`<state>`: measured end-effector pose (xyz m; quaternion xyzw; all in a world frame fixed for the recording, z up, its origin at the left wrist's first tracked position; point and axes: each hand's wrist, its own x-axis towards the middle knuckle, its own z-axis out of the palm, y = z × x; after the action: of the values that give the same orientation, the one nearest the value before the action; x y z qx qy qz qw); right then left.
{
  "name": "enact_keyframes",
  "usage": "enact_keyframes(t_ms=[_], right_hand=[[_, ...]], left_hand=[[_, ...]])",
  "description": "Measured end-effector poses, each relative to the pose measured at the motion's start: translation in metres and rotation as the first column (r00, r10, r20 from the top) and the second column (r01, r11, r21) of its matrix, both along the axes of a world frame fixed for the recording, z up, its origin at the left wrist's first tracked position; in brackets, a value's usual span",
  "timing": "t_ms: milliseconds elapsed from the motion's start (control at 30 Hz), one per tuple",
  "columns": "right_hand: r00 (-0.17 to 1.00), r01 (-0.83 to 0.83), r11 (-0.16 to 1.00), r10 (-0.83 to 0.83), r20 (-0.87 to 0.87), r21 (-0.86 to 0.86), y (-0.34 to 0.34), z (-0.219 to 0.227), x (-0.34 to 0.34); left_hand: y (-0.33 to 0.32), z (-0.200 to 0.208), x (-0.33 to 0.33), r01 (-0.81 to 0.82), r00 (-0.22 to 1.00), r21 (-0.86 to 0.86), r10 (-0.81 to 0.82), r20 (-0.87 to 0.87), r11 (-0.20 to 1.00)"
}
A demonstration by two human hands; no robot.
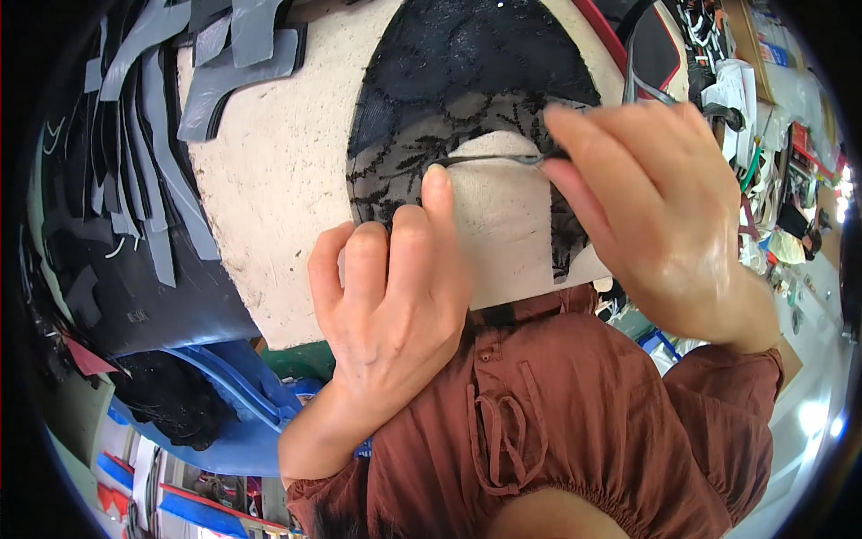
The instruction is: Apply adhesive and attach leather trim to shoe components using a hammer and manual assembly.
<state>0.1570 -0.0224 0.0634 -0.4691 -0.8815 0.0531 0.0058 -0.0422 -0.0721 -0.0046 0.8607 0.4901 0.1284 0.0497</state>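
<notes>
Workshop clutter rings our view: grey cut strips (148, 135) fanned over a dark pile at the left, blue plastic crates (224, 395) lower left, assorted tools and packets at the far right. At centre we work on a pale, rough rounded block (269, 198), cream in colour, with a black lace panel (467, 81) spread over its upper middle. The panel has a curved cut-out that bares the block beneath. Our left hand (395, 305) rests below the cut-out, fingers curled, with the forefinger tip (437, 180) pressed at the lower left of the lace edge. Our right hand (646, 207) sits to the right, thumb and fingers pinched shut on a thin dark metal tool (489, 159); whether it is a blade or a scissor arm we cannot tell. The tool's long axis runs nearly level, pointing left from the right-hand pinch toward the left forefinger, along the upper rim of the cut-out. Its tip lies just above that fingertip, near but seemingly apart. The lace lies up and away from both hands, with the right hand nearer its edge. A rust-brown blouse (557, 422) fills the lower frame.
</notes>
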Motion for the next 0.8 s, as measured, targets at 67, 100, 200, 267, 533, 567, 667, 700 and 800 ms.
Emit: enact_keyframes(t_ms=[67, 100, 200, 267, 533, 567, 667, 700, 800], right_hand=[[0.998, -0.066, 0.998, 0.066, -0.006, 0.022, -0.004, 0.005, 0.0], [0.987, -0.118, 0.992, 0.112, 0.116, 0.046, -0.003, 0.015, -0.006], [0.991, -0.124, 0.991, 0.126, -0.044, 0.042, -0.011, 0.013, -0.004], [0.99, -0.085, 0.995, 0.09, -0.111, 0.043, -0.016, 0.009, -0.005], [0.839, 0.056, 0.867, -0.31, -0.448, -0.495, -0.003, 0.016, -0.007], [0.835, 0.065, 0.868, -0.318, -0.45, -0.492, -0.003, 0.018, -0.007], [0.919, 0.093, 0.881, -0.256, -0.301, -0.465, -0.007, 0.027, -0.004], [0.801, 0.181, 0.745, -0.491, -0.343, -0.642, -0.012, 0.031, 0.0], [0.368, 0.199, 0.291, -0.907, -0.204, -0.936, -0.021, 0.037, 0.027]], left_hand=[[0.002, -0.002, -0.001, 0.018, 1.0, 0.012, -0.019, 0.018, 1.0], [0.001, -0.001, -0.001, 0.022, 0.999, 0.008, -0.023, 0.023, 1.0], [0.003, -0.006, 0.0, 0.033, 0.999, 0.061, -0.035, 0.039, 0.998], [0.003, -0.009, 0.0, 0.038, 0.998, 0.116, -0.043, 0.049, 0.993], [0.007, -0.009, 0.0, 0.033, 0.999, 0.14, -0.037, 0.022, 0.99], [0.008, -0.01, -0.001, 0.045, 0.999, 0.143, -0.048, 0.021, 0.989], [0.011, -0.012, 0.0, 0.037, 0.997, 0.165, -0.047, 0.054, 0.986], [0.011, -0.012, 0.0, 0.033, 0.997, 0.165, -0.043, 0.059, 0.986], [0.009, -0.014, 0.0, 0.031, 0.997, 0.17, -0.042, 0.062, 0.985]])
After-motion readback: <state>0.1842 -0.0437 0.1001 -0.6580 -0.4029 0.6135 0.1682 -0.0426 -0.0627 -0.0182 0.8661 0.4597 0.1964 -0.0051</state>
